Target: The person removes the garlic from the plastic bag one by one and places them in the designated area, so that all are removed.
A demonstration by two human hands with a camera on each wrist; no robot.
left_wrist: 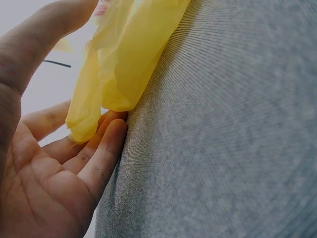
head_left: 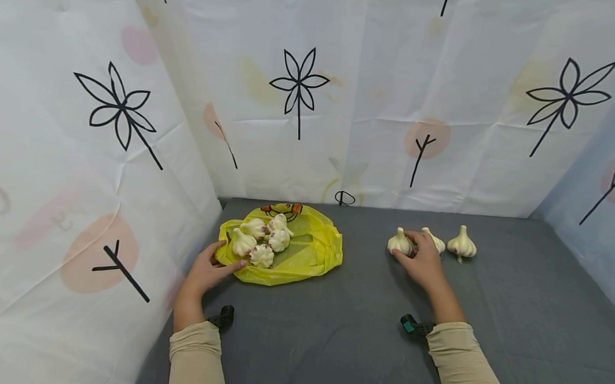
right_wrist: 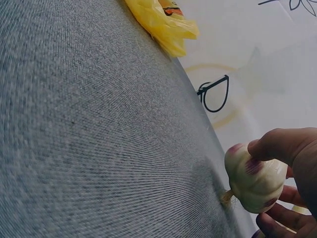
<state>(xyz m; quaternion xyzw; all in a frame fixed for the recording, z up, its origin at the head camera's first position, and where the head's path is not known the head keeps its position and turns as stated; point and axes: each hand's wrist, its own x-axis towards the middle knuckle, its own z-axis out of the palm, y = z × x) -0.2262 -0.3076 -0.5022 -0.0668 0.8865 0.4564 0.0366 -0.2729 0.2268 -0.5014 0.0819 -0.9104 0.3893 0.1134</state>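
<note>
While yr R grip (head_left: 422, 262) pinches a garlic bulb (head_left: 397, 241) well right of the yellow bag (head_left: 282, 277), yr L grip (head_left: 209, 275) sits loosely spread at its edge; imo a tug cld spill the bagged bulbs (head_left: 277, 240), n a quick lift cld bump the neighboring bulb (head_left: 435, 240).

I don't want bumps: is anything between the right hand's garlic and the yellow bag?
No, nothing visible stands between the garlic bulb in the right hand and the yellow bag; just gray table.
</note>
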